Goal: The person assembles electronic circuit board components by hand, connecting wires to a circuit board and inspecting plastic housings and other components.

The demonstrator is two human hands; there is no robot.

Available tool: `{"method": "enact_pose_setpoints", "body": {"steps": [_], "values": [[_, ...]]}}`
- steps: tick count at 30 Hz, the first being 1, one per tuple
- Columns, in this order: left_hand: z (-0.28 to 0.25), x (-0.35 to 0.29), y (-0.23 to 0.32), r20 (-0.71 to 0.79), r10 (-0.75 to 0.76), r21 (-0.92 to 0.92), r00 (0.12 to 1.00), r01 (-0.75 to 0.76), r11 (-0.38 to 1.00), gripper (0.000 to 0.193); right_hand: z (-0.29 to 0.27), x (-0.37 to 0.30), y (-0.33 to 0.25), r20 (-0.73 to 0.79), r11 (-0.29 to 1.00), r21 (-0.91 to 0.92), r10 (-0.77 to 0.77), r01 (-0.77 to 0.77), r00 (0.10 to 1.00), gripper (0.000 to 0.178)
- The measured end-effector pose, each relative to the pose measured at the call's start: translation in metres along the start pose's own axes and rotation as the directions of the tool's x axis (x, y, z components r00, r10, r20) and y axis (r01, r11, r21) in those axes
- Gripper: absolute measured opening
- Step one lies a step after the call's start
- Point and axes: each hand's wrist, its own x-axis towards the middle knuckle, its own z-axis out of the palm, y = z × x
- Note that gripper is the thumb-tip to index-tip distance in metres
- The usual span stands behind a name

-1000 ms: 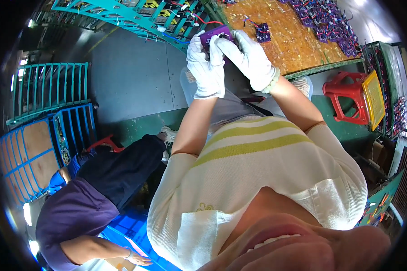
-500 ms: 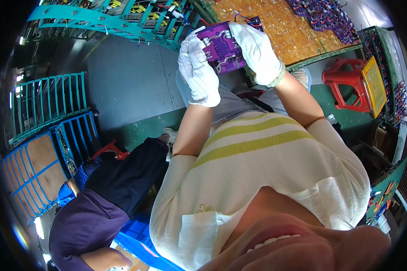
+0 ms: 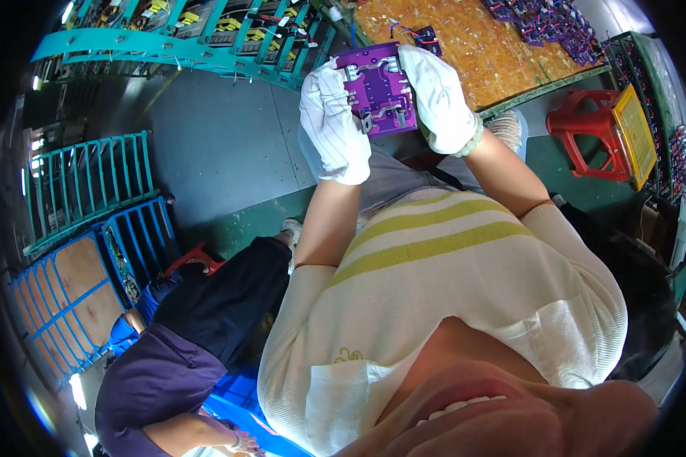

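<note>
Workbench (image 3: 489, 72) beyond, left hand (image 3: 332, 126) and right hand (image 3: 440, 103) hold a purple board (image 3: 379, 90).

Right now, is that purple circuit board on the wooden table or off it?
Off: the gloved left hand and right hand hold the purple circuit board by opposite sides, clear of the wooden table.

no readable text, numbers, or signs

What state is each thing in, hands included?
Left hand: gloved, closed on purple board
Right hand: gloved, closed on purple board
Purple board: held, broad face showing
Second board: lying on table
Board pile: heaped on table
Red stool: unoccupied
Teal rack, upper left: loaded
</note>
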Motion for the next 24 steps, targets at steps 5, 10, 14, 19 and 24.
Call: {"method": "enact_pose_setpoints", "body": {"steps": [5,10,14,19,24], "values": [[0.002,0.007,-0.01,-0.064,0.365,0.313,0.929,-0.329,0.891,0.054,-0.01,0.0,0.015,-0.012,0.982,-0.116,0.151,-0.152,0.988,0.028],[0.011,0.001,0.004,0.354,0.236,0.593,0.905,-0.413,0.691,0.03,-0.015,0.002,0.021,-0.007,0.997,-0.062,0.051,-0.052,0.999,0.032],[0.014,-0.002,0.007,0.128,-0.186,0.219,0.974,0.155,0.963,0.036,-0.021,0.011,-0.006,0.251,0.795,0.279,0.481,-0.538,0.84,0.032],[0.007,0.012,-0.02,0.072,-0.068,0.272,0.995,0.046,0.961,0.038,-0.015,0.011,-0.007,0.372,0.931,-0.306,-0.077,0.2,0.925,0.032],[0.015,0.014,-0.012,0.023,-0.342,0.057,0.939,0.34,0.939,0.035,0.003,-0.004,0.027,0.179,0.902,0.109,0.395,-0.417,0.901,0.031]]}}
